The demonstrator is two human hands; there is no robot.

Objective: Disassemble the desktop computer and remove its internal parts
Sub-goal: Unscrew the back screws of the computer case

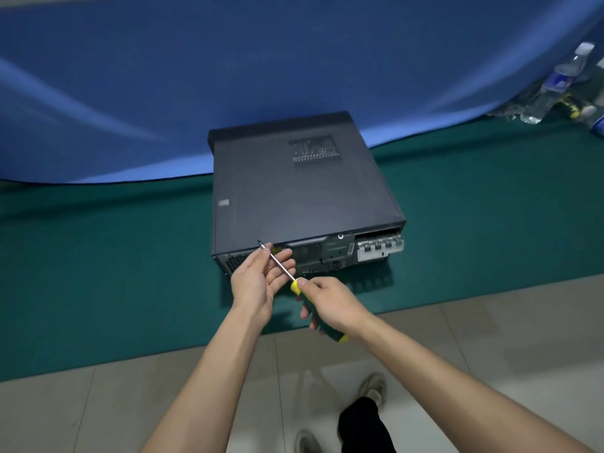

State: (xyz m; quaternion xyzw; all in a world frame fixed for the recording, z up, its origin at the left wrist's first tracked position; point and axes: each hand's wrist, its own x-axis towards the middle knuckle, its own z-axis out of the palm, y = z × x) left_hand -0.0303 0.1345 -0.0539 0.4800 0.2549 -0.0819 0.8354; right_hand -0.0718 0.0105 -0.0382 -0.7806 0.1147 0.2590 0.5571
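I count 1 computer [294, 191], black, closed, flat on green mat [98, 256], rear towards me; 1 screwdriver [295, 286], yellow-green handle gripped in right hand [330, 304]; left hand [258, 279] spread loosely beneath its shaft; 2 shoes [372, 387].

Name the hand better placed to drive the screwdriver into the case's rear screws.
Right hand: it grips the screwdriver handle. The left hand only steadies the shaft near the desktop computer.

The computer [304, 191] is matte black with a dotted vent patch on top. It sits on a dark green mat [98, 256] before a blue cloth [163, 76]. The screwdriver [304, 289] has a yellow-and-green handle and silver shaft; the floor [490, 338] is pale beige tile.
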